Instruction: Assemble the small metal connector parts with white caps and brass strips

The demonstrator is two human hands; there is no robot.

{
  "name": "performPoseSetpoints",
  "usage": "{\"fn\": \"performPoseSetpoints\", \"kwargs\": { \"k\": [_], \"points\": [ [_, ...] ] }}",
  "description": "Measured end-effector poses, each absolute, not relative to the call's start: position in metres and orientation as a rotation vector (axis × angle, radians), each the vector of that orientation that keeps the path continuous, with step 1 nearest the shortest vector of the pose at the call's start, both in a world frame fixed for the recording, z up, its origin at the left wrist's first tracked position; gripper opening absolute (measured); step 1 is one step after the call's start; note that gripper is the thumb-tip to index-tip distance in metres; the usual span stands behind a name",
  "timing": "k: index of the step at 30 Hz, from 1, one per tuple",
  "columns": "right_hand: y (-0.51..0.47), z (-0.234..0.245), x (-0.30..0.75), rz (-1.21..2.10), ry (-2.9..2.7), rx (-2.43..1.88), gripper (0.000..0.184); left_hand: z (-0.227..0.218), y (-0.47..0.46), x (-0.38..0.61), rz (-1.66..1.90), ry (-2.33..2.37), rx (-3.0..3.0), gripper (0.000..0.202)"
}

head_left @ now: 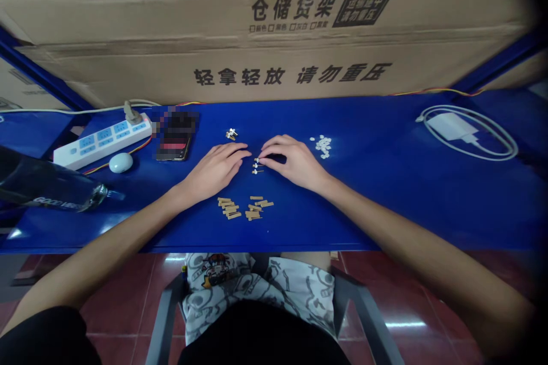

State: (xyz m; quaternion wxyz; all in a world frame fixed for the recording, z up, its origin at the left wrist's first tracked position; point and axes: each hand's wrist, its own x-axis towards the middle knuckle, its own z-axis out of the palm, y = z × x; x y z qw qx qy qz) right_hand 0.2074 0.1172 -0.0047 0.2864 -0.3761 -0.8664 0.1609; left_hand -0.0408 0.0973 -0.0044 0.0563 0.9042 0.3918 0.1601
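On the blue tabletop my left hand (218,166) rests palm down with its fingers stretched toward the middle, holding nothing. Opposite it, my right hand (295,161) has thumb and forefinger pinched at the top of a short row of small white-and-gold pieces (256,166). Whatever sits between those fingertips is too small to name for certain. Beyond my left fingertips lies a little cluster of similar white-and-gold pieces (232,134). Small white discs (323,146) are heaped to the right of my right hand. Nearer me are several flat tan strips (230,208), in two loose groups.
At left are a power strip (103,140), a white rounded object (120,162), a phone (174,140) and a dark bottle (47,182) lying on its side. A charger with coiled cable (454,126) lies at right. A large cardboard box (149,28) stands behind the table.
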Motion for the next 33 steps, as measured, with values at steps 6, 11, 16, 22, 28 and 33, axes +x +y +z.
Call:
{"fn": "performPoseSetpoints", "kwargs": {
  "k": [6, 11, 16, 22, 28, 33],
  "points": [
    [0.119, -0.004, 0.212, 0.413, -2.344, -1.008, 0.021, -0.003, 0.097, -0.041, 0.449, 1.200, 2.743, 0.036],
    [0.118, -0.009, 0.216, 0.157, -2.468, -1.159, 0.040, -0.003, 0.097, -0.041, 0.421, 1.193, 2.733, 0.039],
    [0.120, -0.013, 0.220, 0.100, -2.580, -1.161, 0.047, -0.002, 0.096, -0.042, 0.364, 1.195, 2.748, 0.043],
    [0.122, -0.012, 0.224, 0.088, -2.630, -1.127, 0.050, 0.001, 0.098, -0.042, 0.311, 1.186, 2.775, 0.044],
    [0.121, -0.012, 0.224, 0.119, -2.630, -1.116, 0.051, 0.003, 0.098, -0.042, 0.317, 1.175, 2.777, 0.044],
    [0.121, -0.012, 0.224, 0.097, -2.632, -1.100, 0.051, 0.002, 0.098, -0.042, 0.321, 1.177, 2.771, 0.044]
  ]
}}
